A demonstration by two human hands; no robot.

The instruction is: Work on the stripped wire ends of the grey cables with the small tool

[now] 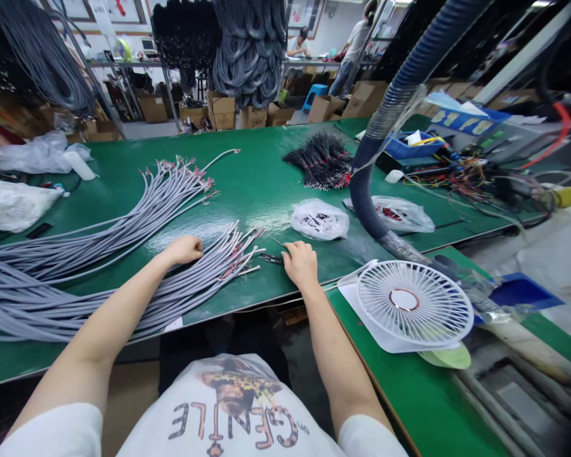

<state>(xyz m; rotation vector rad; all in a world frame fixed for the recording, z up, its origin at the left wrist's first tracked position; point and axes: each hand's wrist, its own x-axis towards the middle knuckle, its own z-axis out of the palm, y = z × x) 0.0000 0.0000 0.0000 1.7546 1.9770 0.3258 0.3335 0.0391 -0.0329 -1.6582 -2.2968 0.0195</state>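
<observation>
A white shirt [223, 406] at six o'clock; the left hand [183, 249] rests on grey cables [124, 285], fingers curled, and the right hand [299, 263] curls by a black-handled tool [271, 258], grip unclear.

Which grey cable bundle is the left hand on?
The nearer grey cable bundle: the left hand rests on it. The other grey cable bundle lies farther off, touched by neither hand.

Forward, a way runs between grey cables [147, 216] and plastic bag [320, 219]; ribbed hose [364, 197] and desk fan [413, 303] seemingly block rightward.

Fanned grey sheathed cable bundle [171, 297]
</observation>
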